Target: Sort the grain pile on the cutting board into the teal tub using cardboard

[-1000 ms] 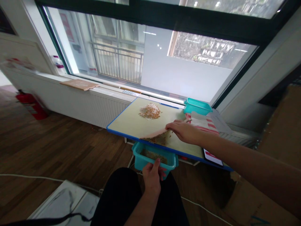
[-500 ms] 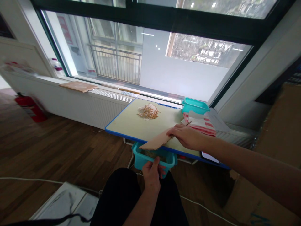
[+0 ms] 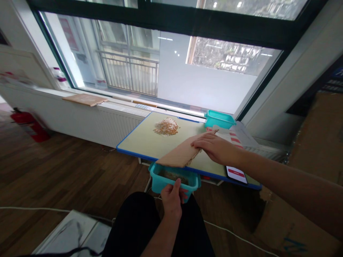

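Note:
My left hand (image 3: 173, 197) grips the near wall of a teal plastic basin (image 3: 160, 183), thumb over the rim, just below the table's front edge. Inside the basin lies a layer of small greenish-brown grains (image 3: 175, 176). My right hand (image 3: 213, 145) is closed on a torn piece of cardboard (image 3: 178, 153), which tilts down to the left, its lower end at the basin's far rim. Farther back on the pale yellow table (image 3: 139, 141) sits a heap of mixed white and orange-brown grains (image 3: 166, 127).
A second teal basin (image 3: 220, 119) stands at the table's back right, beside a red-and-white cloth (image 3: 235, 137). A phone (image 3: 236, 175) lies at the front right edge. Cardboard boxes (image 3: 308, 171) stand on the right. A fire extinguisher (image 3: 29, 125) and a white cable (image 3: 34, 208) are on the left.
My right hand has turned the cardboard so more of its flat face shows, its upper end raised. My left hand stays on the basin. The view has shifted slightly.

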Motion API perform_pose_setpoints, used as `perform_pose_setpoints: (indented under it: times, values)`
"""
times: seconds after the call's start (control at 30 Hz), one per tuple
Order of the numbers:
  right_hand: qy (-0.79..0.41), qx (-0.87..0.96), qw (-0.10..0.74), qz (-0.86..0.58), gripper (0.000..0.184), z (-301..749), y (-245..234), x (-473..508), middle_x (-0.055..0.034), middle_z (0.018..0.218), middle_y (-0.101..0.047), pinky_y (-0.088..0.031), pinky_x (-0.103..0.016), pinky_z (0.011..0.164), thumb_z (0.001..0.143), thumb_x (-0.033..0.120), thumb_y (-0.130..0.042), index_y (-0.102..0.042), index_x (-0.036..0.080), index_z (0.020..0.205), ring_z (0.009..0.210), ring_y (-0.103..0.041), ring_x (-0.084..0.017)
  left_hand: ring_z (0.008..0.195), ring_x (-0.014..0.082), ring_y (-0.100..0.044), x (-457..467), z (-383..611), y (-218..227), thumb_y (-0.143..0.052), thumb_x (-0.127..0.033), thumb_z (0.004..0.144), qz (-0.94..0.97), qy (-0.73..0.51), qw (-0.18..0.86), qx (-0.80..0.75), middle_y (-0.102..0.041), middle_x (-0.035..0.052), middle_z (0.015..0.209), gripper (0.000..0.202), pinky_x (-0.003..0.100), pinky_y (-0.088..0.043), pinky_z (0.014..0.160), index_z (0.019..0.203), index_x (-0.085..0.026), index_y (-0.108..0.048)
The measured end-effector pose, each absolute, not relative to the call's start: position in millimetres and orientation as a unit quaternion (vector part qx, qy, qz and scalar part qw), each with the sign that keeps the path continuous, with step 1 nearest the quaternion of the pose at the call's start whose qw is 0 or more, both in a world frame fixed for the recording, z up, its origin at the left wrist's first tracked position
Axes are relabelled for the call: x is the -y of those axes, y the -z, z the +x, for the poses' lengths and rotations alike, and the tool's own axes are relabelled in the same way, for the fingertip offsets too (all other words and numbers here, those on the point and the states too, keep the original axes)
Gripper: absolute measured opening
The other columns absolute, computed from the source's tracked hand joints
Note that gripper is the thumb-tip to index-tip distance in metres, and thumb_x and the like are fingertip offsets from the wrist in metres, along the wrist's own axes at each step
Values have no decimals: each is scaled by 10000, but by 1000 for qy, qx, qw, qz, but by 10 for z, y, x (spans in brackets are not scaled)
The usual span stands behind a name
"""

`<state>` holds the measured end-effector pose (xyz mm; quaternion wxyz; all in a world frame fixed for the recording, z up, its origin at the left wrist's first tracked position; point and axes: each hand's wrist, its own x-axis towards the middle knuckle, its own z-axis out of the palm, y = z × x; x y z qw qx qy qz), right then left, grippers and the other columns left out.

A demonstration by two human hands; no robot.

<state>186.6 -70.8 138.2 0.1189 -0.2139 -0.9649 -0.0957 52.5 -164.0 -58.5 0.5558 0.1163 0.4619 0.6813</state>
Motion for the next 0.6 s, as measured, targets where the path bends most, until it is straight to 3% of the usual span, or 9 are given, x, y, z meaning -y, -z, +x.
perform_pose_setpoints:
  times: [0.27, 0.43, 0.6]
  values:
    - [193, 821, 36, -536, 358, 1858, -1593, 557, -110, 968, -680, -400, -275, 635, 913, 231, -344, -460, 160, 1245, 790, -627, -201, 281, 117, -451, 1679, 485, 586, -744, -461, 580, 116, -671, 565, -467, -601, 58, 414, 405, 195, -245, 265, 468, -139, -527]
    - [198, 767, -7, -611, 290, 1758, -1451, 460, -133, 898, -672, -347, -274, 545, 877, 211, -354, -506, 137, 1113, 707, -631, -209, 285, 110, -451, 1745, 433, 589, -735, -480, 598, 138, -667, 569, -461, -596, 60, 415, 422, 192, -249, 270, 456, -129, -546]
    - [177, 756, -51, -628, 270, 1640, -1345, 321, -135, 885, -660, -359, -271, 572, 798, 137, -416, -522, 130, 1046, 789, -641, -222, 294, 112, -468, 1760, 288, 629, -746, -481, 591, 168, -649, 589, -452, -597, 55, 420, 415, 187, -262, 275, 474, -128, -561]
